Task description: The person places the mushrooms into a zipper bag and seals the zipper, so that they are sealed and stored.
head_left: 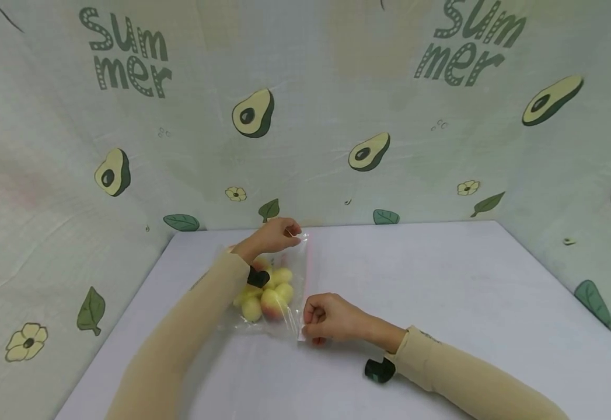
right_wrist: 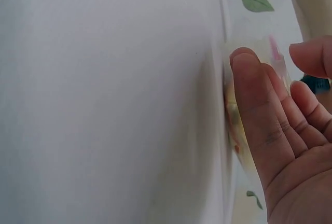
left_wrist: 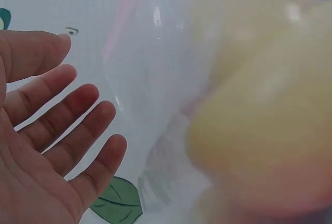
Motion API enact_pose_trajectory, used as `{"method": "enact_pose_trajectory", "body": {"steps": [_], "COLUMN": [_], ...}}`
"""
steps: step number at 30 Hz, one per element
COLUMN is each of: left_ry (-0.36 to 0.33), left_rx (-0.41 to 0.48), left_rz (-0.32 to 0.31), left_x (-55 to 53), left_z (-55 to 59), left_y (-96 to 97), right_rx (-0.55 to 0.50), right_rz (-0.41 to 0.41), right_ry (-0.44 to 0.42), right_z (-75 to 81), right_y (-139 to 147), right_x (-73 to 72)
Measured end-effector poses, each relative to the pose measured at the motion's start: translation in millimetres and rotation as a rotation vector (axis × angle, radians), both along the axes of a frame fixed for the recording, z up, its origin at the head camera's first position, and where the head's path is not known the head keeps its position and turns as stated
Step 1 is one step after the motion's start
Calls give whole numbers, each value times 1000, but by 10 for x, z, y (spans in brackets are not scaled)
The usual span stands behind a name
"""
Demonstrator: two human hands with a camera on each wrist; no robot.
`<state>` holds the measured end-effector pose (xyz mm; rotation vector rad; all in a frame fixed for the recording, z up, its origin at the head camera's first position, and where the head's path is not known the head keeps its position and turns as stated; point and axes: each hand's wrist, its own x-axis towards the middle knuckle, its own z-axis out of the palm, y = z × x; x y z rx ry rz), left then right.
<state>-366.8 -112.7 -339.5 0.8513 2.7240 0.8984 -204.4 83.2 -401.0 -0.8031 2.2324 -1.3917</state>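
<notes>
A clear zip bag (head_left: 299,271) with a pink strip (head_left: 309,256) along its right edge lies on the white table. Inside it are several yellow fruits (head_left: 272,304), some with a red blush. My left hand (head_left: 273,235) is at the bag's far right corner; in the left wrist view its fingers (left_wrist: 78,115) are spread beside the plastic, nothing between them. At the near right corner is my right hand (head_left: 337,318). In the right wrist view, its fingers (right_wrist: 259,110) are extended and the thumb stands apart from them. The left forearm hides part of the bag.
The white table (head_left: 415,274) reaches back to a hanging cloth (head_left: 305,116) printed with avocados, leaves and lettering. Cloth also borders both sides. A small black device sits at the left wrist (head_left: 258,277) and another (head_left: 380,370) at the right.
</notes>
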Motion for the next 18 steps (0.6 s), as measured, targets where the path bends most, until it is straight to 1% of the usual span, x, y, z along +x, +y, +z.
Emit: {"method": "enact_pose_trajectory", "body": {"steps": [4,8,12,16,18], "left_ry": [7,25,77,117,100], "left_rx": [20,25,37,34,23], "left_rz": [-11,-19,-29,-21,-6], "left_x": [95,179,259,399,500], "left_z": [-22,-34,-33,3,20], "left_y": [-63,-133,-214,-302,-352], "right_rx": [8,23,25,13,27], "right_rz": [-14,-50,-79,-107,-122], "right_ry": [22,32,28,36,49], "right_z": [12,13,7,13,27], "right_y": [83,192,316,450,530], "right_x": [-20,-65,-122,-176,-195]}}
